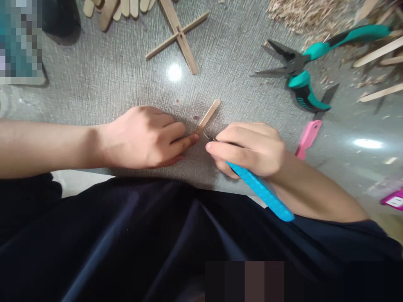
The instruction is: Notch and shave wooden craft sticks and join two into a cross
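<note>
My left hand (154, 136) is closed, its extended index finger pressing a wooden craft stick (210, 113) against the table. The stick's rounded end points up and to the right, and its lower end is hidden under the fingers. Wrapped in my right hand (248, 147) is a blue craft knife (261, 191), its handle slanting down toward my body. The thin metal tip sits beside the stick, close to my left index fingertip. Whether the tip touches the wood I cannot tell.
Two crossed craft sticks (187, 46) lie farther back, with several loose sticks (125, 7) to their left. Teal-handled pliers (296, 63) lie open at right, above a pink knife (308, 136). Wood shavings (307, 16) pile behind. A dark object (61, 19) stands at top left.
</note>
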Motion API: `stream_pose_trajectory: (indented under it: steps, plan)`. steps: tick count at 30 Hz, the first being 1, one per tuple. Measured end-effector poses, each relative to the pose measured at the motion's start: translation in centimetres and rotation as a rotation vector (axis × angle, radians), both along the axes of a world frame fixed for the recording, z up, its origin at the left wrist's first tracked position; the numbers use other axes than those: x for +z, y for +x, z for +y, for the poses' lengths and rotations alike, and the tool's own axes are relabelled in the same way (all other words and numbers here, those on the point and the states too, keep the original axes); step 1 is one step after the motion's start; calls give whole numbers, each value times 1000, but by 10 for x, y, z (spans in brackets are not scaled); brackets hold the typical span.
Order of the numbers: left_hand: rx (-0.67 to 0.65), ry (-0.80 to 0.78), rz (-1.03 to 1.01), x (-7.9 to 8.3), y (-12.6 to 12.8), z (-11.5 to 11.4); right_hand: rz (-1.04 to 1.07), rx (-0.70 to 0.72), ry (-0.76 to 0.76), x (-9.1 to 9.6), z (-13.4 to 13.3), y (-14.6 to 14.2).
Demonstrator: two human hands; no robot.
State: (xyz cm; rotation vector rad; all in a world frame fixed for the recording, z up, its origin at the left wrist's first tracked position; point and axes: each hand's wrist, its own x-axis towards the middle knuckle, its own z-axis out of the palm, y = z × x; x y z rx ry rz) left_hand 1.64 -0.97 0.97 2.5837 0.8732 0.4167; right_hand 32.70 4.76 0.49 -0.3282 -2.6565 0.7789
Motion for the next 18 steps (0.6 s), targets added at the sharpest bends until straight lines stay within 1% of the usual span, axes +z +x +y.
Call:
stream_pose_trajectory:
  steps: [2, 4, 7, 10, 15, 18]
  plan:
    - [-35, 34, 65, -1, -1, 1, 46, -34, 6, 0, 0, 0]
    - [-60, 60, 98, -2, 0, 2, 82, -47, -55, 3, 0, -1]
    - [-19, 48, 31, -5, 2, 1, 57, -94, -174, 10, 0, -1]
    - [50, -8, -11, -6, 6, -1, 59, -160, -147, 13, 0, -1]
    - [131, -56, 4, -2, 7, 0, 79, -280, -93, 11, -6, -6]
    - [128, -46, -26, -1, 6, 1, 71, -299, -83, 8, -8, -9]
